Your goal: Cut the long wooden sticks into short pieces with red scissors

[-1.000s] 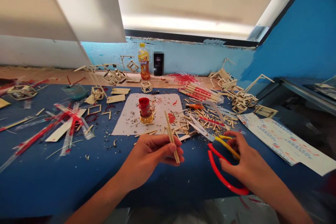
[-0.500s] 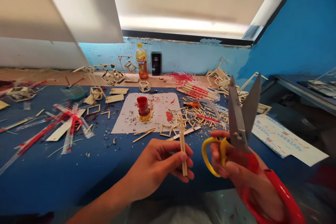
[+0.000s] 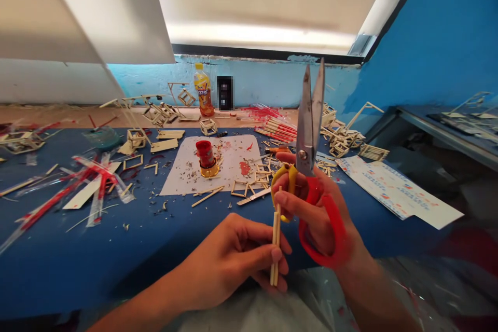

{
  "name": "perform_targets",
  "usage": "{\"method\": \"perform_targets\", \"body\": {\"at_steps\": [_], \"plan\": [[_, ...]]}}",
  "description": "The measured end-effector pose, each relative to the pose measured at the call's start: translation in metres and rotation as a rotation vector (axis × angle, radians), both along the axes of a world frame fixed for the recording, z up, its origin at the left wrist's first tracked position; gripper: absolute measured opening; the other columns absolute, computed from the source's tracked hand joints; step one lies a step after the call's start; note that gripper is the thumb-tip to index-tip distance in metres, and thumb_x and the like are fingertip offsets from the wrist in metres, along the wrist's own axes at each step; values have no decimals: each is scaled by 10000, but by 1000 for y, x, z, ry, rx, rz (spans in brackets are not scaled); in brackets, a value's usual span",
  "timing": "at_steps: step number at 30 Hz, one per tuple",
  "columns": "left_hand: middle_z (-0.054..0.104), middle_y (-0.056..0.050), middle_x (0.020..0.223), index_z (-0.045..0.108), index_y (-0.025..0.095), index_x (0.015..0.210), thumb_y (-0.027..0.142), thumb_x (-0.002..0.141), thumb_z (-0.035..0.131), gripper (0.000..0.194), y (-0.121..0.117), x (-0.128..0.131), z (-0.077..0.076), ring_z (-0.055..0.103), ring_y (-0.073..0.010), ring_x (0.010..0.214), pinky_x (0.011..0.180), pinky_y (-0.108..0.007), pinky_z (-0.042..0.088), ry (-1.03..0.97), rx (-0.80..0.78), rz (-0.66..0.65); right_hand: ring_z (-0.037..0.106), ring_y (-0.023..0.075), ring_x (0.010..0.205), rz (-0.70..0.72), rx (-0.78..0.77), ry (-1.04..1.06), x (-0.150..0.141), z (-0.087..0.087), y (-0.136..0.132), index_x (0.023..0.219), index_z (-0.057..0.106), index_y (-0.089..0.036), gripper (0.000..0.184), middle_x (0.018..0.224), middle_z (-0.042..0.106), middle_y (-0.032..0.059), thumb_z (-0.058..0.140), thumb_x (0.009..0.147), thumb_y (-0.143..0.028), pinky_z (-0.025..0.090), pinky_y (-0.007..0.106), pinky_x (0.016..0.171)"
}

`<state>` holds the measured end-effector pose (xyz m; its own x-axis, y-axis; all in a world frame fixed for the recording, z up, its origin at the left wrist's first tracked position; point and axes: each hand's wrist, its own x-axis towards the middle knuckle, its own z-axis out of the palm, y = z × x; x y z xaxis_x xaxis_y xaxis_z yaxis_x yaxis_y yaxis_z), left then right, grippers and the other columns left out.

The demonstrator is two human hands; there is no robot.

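My left hand [image 3: 241, 262] pinches a pair of thin wooden sticks [image 3: 275, 249] upright between thumb and fingers, low in front of me. Just to the right and above, my right hand [image 3: 311, 207] grips scissors [image 3: 307, 145] with one red and one yellow handle. Their blades point up and stand slightly apart. The right thumb and fingertips are at the upper end of one stick, which reaches higher than the other. Beyond the hands, a red candle-like cylinder in a gold base [image 3: 206, 158] stands on a white sheet [image 3: 182, 166] strewn with scraps.
Cut sticks and small wooden frames [image 3: 245, 187] lie beyond my hands. Red-striped plastic wrappers [image 3: 101, 176] are at left, a printed card [image 3: 400, 192] at right. Along the wall stand a drink bottle [image 3: 203, 92] and stick-built models [image 3: 344, 135].
My right hand has moved left with the scissors, up to the sticks. The blades have come closer together. My left hand has dropped slightly, still holding the sticks.
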<state>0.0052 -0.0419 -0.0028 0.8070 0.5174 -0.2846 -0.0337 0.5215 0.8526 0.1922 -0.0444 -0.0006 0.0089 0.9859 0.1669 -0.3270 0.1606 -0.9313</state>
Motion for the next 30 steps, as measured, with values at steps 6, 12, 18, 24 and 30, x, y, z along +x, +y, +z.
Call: {"method": "perform_targets", "body": {"at_steps": [6, 12, 18, 24, 30], "plan": [[691, -40, 817, 753, 116, 1001, 388, 950, 724, 278, -3, -1, -3, 727, -135, 769, 751, -237, 606, 21, 5, -13, 646, 106, 695, -55, 10, -35, -1, -1, -8, 1339, 615, -340, 546, 868, 679, -34, 806, 853, -179, 556, 215, 600], [704, -46, 819, 763, 123, 1011, 389, 949, 729, 274, -6, 0, -7, 725, -131, 778, 757, -235, 606, -15, -46, -18, 682, 124, 839, -121, 56, -61, -3, -4, -12, 1318, 642, -362, 532, 895, 682, -36, 819, 854, -170, 586, 225, 717], [723, -48, 823, 772, 126, 985, 382, 929, 754, 262, -6, 3, -9, 729, -122, 766, 734, -209, 605, -67, -122, -4, 679, 116, 817, -90, 74, -57, -1, -6, -13, 1351, 631, -364, 554, 889, 679, -38, 798, 868, -152, 587, 211, 704], [759, -66, 896, 763, 134, 1003, 345, 955, 727, 219, -6, 0, -14, 744, -139, 808, 736, -232, 622, -96, -139, -10, 678, 102, 817, -57, 48, -79, 0, -8, -14, 1389, 590, -383, 593, 895, 684, -42, 781, 884, -138, 578, 187, 707], [775, -54, 895, 756, 145, 997, 336, 962, 724, 197, -6, -1, -11, 758, -132, 827, 753, -224, 625, -76, -179, -24, 674, 118, 837, -42, 61, -69, -1, -6, -14, 1374, 610, -351, 543, 903, 658, -33, 792, 893, -174, 560, 197, 658]]}}
